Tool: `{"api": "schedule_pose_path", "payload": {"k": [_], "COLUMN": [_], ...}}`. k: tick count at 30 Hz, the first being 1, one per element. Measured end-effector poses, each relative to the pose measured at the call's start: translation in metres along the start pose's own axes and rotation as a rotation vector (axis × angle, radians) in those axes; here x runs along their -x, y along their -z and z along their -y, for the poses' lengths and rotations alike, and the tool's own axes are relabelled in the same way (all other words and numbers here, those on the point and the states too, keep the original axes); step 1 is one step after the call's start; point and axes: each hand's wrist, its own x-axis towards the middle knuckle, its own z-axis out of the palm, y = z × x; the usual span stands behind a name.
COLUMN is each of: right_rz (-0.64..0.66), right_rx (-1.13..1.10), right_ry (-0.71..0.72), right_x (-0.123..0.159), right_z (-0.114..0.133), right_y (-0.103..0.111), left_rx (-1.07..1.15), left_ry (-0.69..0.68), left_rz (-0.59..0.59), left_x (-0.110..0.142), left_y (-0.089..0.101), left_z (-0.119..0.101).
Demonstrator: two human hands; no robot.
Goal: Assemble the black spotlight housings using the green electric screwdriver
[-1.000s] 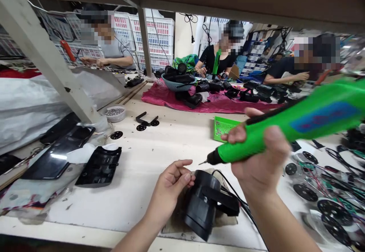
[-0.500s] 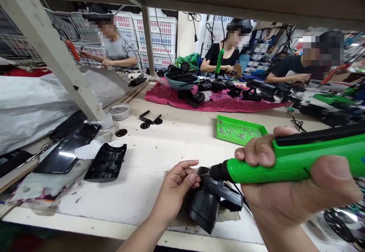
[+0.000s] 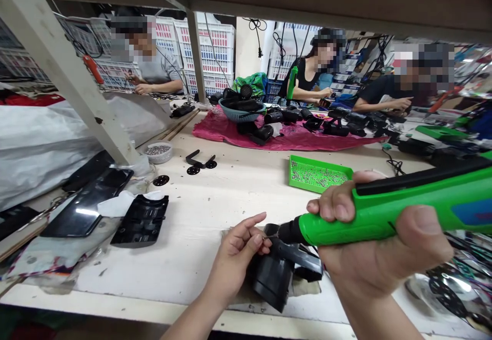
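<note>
Green electric screwdriver point(image 3: 403, 207) in the right hand point(image 3: 363, 271), is it?

Yes, held in a firm grip. The fingers point(image 3: 330, 209) wrap around the barrel, and the bit points left.

And the left hand point(image 3: 234, 263)?

Closed to a pinch, with thumb and forefinger on something tiny point(image 3: 265, 237) right at the tip of the bit. It could be a screw, but it's too small to tell.

Where's the black plastic housing point(image 3: 272, 278)?

Just below both hands, lying on a scrap of tan cloth point(image 3: 307, 288) on the white workbench point(image 3: 184, 217). I can't tell whether the left hand touches it.

What else is on the bench?

A green tray of screws point(image 3: 319, 174) sits just beyond the right hand. Farther left are a small bowl of screws point(image 3: 158, 152) and two black brackets point(image 3: 200, 162), with two black panels point(image 3: 141, 221) nearer the edge.

And past that?

A pink cloth point(image 3: 219, 132) covered in black parts, plus a blue basket point(image 3: 240, 114) of them. Three co-workers sit beyond: one in a grey shirt point(image 3: 157, 71), one in a black top point(image 3: 303, 81) holding a green screwdriver point(image 3: 292, 82) upright, and another in black point(image 3: 384, 91).
</note>
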Motion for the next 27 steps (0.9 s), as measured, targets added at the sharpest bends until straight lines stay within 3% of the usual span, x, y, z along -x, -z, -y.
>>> {"api": "schedule_pose_path", "payload": {"k": [4, 7, 10, 13, 19, 27], "right_rz": [-0.043, -0.041, -0.053, -0.083, -0.102, -0.101], "right_rx": [0.019, 0.039, 0.046, 0.087, 0.165, 0.222], "right_ry": [0.032, 0.096, 0.134, 0.201, 0.223, 0.232], "right_x": [-0.002, -0.003, -0.006, -0.009, -0.007, -0.005], "right_z": [0.005, 0.012, 0.017, 0.020, 0.026, 0.025], "right_y": [0.006, 0.015, 0.026, 0.035, 0.054, 0.053], "left_rx": [-0.271, -0.628, -1.052, -1.329, -1.393, -1.417], "left_ry": [-0.099, -0.231, -0.470, -0.675, -0.818, -0.715], "left_rz": [-0.029, -0.053, -0.019, 0.058, 0.163, 0.159], "left_x": [0.008, 0.020, 0.034, 0.042, 0.044, 0.037], "left_y": [0.002, 0.000, -0.007, -0.013, -0.017, -0.023], "left_z": [0.004, 0.007, 0.009, 0.014, 0.024, 0.014]}}
